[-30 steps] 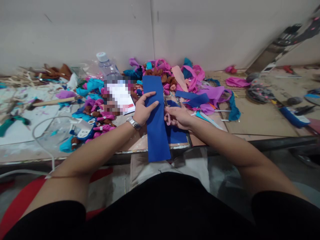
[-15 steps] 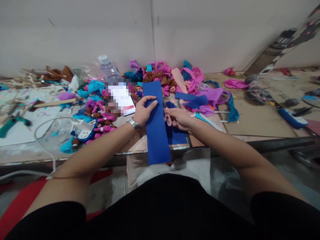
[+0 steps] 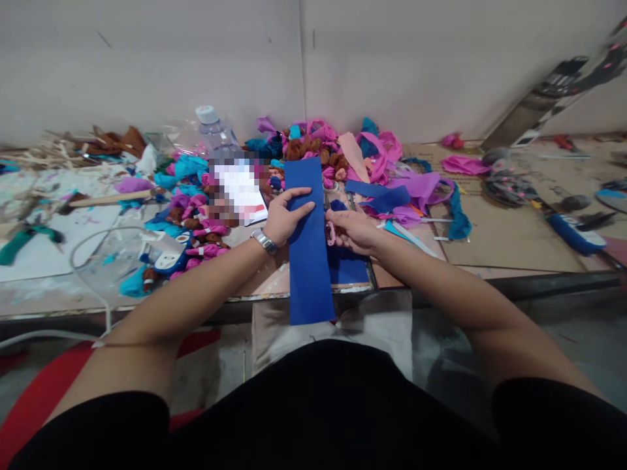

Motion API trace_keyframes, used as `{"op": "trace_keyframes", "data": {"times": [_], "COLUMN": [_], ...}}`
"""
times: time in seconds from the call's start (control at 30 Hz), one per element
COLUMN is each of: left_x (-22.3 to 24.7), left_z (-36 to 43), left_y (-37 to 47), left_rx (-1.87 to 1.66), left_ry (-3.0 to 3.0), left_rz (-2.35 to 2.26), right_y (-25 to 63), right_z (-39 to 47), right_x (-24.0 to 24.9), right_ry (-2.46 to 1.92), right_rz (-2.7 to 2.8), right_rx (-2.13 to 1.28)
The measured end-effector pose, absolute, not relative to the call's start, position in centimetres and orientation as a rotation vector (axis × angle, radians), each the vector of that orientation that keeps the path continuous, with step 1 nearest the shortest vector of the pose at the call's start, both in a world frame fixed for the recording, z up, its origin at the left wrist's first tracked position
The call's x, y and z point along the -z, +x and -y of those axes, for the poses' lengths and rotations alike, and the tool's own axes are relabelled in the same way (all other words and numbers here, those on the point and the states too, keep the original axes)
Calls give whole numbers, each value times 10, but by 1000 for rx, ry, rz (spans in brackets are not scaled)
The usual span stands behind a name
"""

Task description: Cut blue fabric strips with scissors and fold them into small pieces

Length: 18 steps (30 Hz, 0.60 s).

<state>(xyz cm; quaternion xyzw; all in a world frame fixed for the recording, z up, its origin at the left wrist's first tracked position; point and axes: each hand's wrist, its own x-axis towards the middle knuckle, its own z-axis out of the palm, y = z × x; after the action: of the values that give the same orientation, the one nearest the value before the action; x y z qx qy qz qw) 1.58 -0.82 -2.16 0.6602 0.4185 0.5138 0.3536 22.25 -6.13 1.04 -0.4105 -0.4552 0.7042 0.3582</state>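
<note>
A long, flat blue strip [image 3: 307, 274] of sheet material, perhaps paper or cloth, lies lengthwise in front of me, its near end over the table edge. My left hand [image 3: 288, 214] holds it at the left side, with thumb and forefinger stretched across its top; the remaining fingers are partly hidden. Close to the strip's right edge, my right hand [image 3: 351, 228] is closed on scissors with pink handles [image 3: 331, 233]; their blades are mostly hidden. Under and beside this hand is another blue piece [image 3: 349, 269]. A shorter blue strip [image 3: 379, 194] lies beyond it.
Left of my hands are a phone [image 3: 245, 192] with a lit screen, a capped bottle [image 3: 215, 134] and several pink, brown and teal bundles [image 3: 203, 228]. A hammer [image 3: 110, 198] and pliers [image 3: 27, 243] lie farther left. Cardboard [image 3: 509, 235] covers the right side.
The scissors and my right hand have shifted slightly along the strip's right edge. My left hand keeps its hold; the whole view has moved a little.
</note>
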Motion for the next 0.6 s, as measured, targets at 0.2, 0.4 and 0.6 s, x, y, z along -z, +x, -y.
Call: {"op": "trace_keyframes", "data": {"times": [0.2,0.4,0.6], "left_x": [18,16,18], "left_z": [12,16,16], "left_y": [17,19,19], "left_rx": [-1335,-1347,-1335], "left_ry": [1696,1703,1712], "left_rz": [-1065,-1080,-1081], "right_y": [222,223,221], "right_z": [60,58,60], "right_x": [-7,1,0], "right_ry": [-1043,-1001,-1030], "right_rz": [1165,1193,1185], "right_rx": [-1816,-1822,-1818]}}
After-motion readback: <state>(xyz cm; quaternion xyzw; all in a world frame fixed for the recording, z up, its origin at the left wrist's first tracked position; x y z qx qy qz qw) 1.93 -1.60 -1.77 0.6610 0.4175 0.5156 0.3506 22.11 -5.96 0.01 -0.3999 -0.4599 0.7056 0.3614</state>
